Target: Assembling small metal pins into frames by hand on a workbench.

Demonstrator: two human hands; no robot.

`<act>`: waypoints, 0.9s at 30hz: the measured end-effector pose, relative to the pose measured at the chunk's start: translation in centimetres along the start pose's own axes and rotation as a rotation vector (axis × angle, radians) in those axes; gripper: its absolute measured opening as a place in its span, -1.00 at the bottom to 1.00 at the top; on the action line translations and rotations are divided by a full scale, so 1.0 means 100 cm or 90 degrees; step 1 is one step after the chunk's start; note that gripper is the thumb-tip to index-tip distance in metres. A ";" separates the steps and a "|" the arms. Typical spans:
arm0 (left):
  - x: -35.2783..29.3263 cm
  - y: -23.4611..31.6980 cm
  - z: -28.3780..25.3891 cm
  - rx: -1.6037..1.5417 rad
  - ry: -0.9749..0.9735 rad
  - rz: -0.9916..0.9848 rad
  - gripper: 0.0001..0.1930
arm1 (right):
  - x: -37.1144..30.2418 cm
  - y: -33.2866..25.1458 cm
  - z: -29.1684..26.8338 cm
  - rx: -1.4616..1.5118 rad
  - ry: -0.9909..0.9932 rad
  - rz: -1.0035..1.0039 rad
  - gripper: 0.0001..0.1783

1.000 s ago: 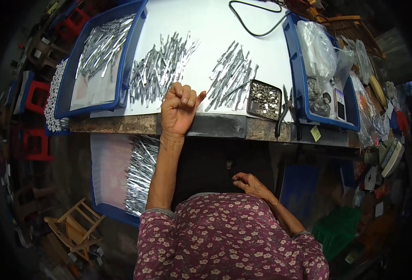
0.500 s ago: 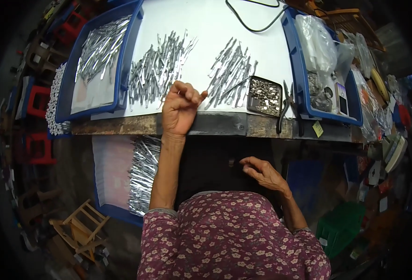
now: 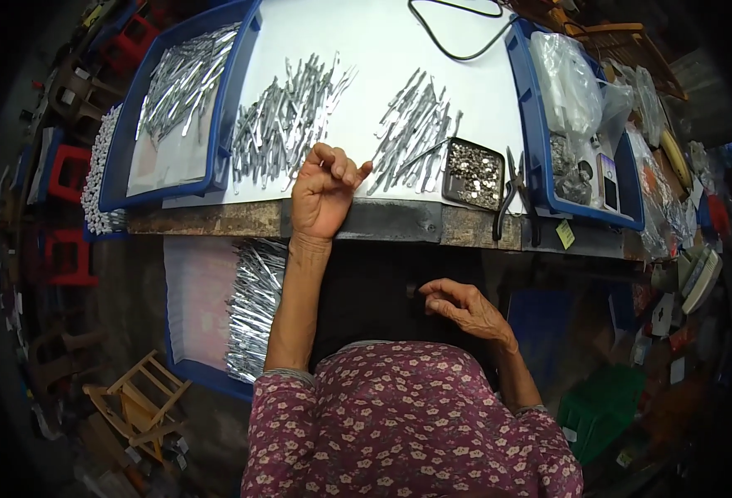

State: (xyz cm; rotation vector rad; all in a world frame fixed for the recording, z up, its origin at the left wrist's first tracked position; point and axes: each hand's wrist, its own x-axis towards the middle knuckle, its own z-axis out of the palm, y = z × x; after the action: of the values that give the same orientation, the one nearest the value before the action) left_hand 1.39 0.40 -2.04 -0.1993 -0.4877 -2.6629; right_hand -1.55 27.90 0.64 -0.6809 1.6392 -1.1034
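Note:
My left hand [image 3: 324, 192] is held palm up at the near edge of the table [image 3: 374, 217]. Its fingers curl in toward the thumb, and nothing shows in them. Just beyond it lie two heaps of thin silvery metal strips, the left heap [image 3: 283, 124] and the smaller right heap [image 3: 415, 133]. Over my dark lap, below the table edge, my right hand [image 3: 469, 311] has bent fingers with a gap to the thumb and no object visible in it. A small dull piece [image 3: 413, 290] lies by its fingertips, too dim to name.
A black tray [image 3: 474, 202] of small metal pieces stands beside pliers [image 3: 511, 195]. Blue bins flank the heaps: the left bin [image 3: 216, 158] with strips, the right bin [image 3: 577, 209] with plastic bags and a phone. Another strip-filled bin [image 3: 216, 380] sits below the table.
My right hand has shifted slightly left and its fingers bend a little more. My left hand keeps its pose. The whole view has moved slightly.

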 end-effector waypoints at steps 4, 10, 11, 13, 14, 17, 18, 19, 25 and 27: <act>-0.002 0.003 0.009 0.016 0.078 -0.001 -0.54 | 0.003 -0.012 -0.006 0.059 0.012 -0.011 -0.64; 0.001 0.000 0.008 0.032 0.057 0.002 -0.38 | 0.010 -0.014 -0.023 0.143 0.120 -0.114 -0.67; 0.001 0.000 0.008 0.036 0.049 0.003 -0.37 | 0.010 -0.019 -0.026 0.136 0.139 -0.123 -0.68; 0.001 0.000 0.010 0.046 0.050 0.005 -0.37 | 0.013 -0.023 -0.031 0.132 0.195 -0.138 -0.70; 0.002 0.000 0.011 0.057 0.051 0.009 -0.37 | 0.014 -0.024 -0.034 0.132 0.198 -0.137 -0.70; 0.002 0.000 0.013 0.076 0.056 0.013 -0.35 | 0.019 -0.032 -0.043 0.075 0.293 -0.151 -0.76; 0.002 0.000 0.014 0.075 0.056 0.011 -0.35 | 0.022 -0.032 -0.046 0.076 0.294 -0.150 -0.76; 0.003 -0.001 0.015 0.115 0.057 0.017 -0.35 | 0.023 -0.032 -0.049 0.053 0.319 -0.152 -0.77; 0.001 -0.007 0.024 0.315 0.072 0.032 -0.36 | 0.043 -0.032 -0.063 -0.178 0.441 -0.185 -0.85; 0.000 -0.009 0.027 0.374 0.056 0.037 -0.38 | 0.053 -0.034 -0.067 -0.270 0.450 -0.217 -0.87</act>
State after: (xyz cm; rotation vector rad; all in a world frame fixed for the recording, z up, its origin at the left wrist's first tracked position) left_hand 1.16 2.12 0.21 0.0801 -1.1765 -2.3381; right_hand -9.91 24.31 1.98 -0.9325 2.4739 -1.3454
